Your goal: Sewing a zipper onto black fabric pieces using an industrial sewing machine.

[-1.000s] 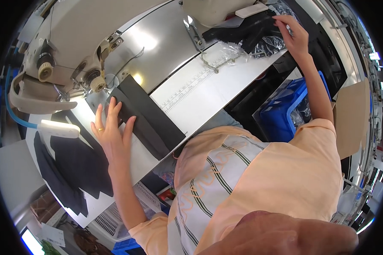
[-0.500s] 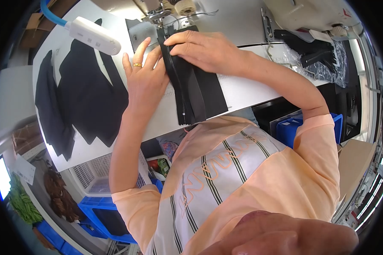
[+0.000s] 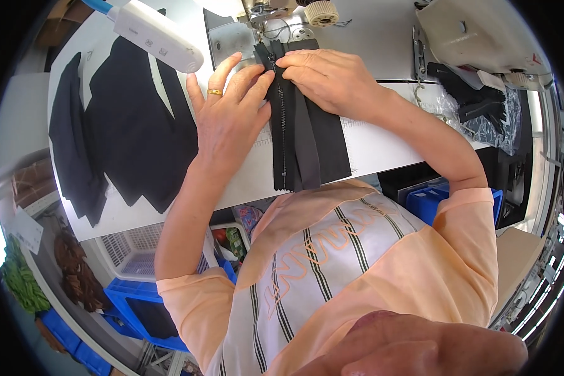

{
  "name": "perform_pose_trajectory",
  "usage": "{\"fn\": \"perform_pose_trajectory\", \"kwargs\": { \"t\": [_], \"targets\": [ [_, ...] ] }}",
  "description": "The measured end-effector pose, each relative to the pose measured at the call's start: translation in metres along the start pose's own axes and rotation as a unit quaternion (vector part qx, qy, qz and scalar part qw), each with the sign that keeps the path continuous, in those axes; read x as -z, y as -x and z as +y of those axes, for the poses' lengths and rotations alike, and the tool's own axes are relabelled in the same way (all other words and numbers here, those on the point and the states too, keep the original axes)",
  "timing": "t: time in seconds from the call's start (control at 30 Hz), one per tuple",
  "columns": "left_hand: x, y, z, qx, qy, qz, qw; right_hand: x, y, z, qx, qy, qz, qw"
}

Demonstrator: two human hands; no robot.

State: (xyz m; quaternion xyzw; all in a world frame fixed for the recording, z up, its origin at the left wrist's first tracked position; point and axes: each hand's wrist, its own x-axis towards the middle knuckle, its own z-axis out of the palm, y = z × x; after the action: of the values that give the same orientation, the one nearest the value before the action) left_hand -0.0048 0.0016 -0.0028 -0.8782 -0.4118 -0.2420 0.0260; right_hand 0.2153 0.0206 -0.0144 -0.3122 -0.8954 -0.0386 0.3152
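Observation:
A black zipper [image 3: 282, 135] with metal teeth lies lengthwise on a black fabric piece [image 3: 331, 141], its top end close to the sewing machine's needle area. At the zipper's left edge is my left hand [image 3: 229, 116], fingers spread, with the index fingertip touching the tape. My right hand [image 3: 332, 78] reaches across from the right and pinches the zipper and fabric near the top, thumb and fingers closed together. The cloth beneath the right fingers is hidden.
Sewing machine parts, including a cream knob [image 3: 321, 12], stand beyond my hands. A white lamp [image 3: 156, 36] hangs at upper left above black cut fabric pieces [image 3: 138, 119]. More zippers lie on plastic wrap [image 3: 512, 116] at right. Below the table sits a white basket [image 3: 128, 254].
The view has shifted, so the table scene sits differently in it. The zipper and fabric lie straighter toward me, and both hands remain near the top end.

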Motion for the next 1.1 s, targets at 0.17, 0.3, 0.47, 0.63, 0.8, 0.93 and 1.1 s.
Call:
{"fn": "perform_pose_trajectory", "kwargs": {
  "t": [0.17, 0.3, 0.47, 0.63, 0.8, 0.93, 1.1],
  "targets": [
    [0.0, 0.001, 0.0, 0.003, 0.009, 0.005, 1.0, 0.001, -0.001, 0.0, 0.01, 0.003, 0.0, 1.0],
    [0.0, 0.001, 0.0, 0.0, 0.006, 0.007, 1.0, 0.001, -0.001, 0.0, 0.015, 0.009, -0.003, 1.0],
    [0.0, -0.001, 0.0, 0.0, 0.005, 0.009, 1.0, 0.002, -0.001, 0.001, 0.016, 0.011, -0.006, 1.0],
    [0.0, -0.002, 0.0, 0.001, -0.002, 0.019, 1.0, 0.003, 0.0, 0.0, 0.016, 0.006, -0.01, 1.0],
    [-0.002, -0.005, -0.007, -0.018, -0.005, 0.019, 1.0, 0.001, 0.0, -0.001, 0.012, 0.005, -0.015, 1.0],
    [-0.004, -0.009, -0.012, -0.032, -0.002, 0.034, 0.999, 0.014, -0.006, -0.005, -0.026, -0.119, -0.016, 0.992],
    [-0.006, -0.004, -0.015, -0.019, -0.013, 0.005, 1.0, 0.03, 0.015, -0.101, 0.07, -0.127, -0.008, 0.989]
  ]
}}
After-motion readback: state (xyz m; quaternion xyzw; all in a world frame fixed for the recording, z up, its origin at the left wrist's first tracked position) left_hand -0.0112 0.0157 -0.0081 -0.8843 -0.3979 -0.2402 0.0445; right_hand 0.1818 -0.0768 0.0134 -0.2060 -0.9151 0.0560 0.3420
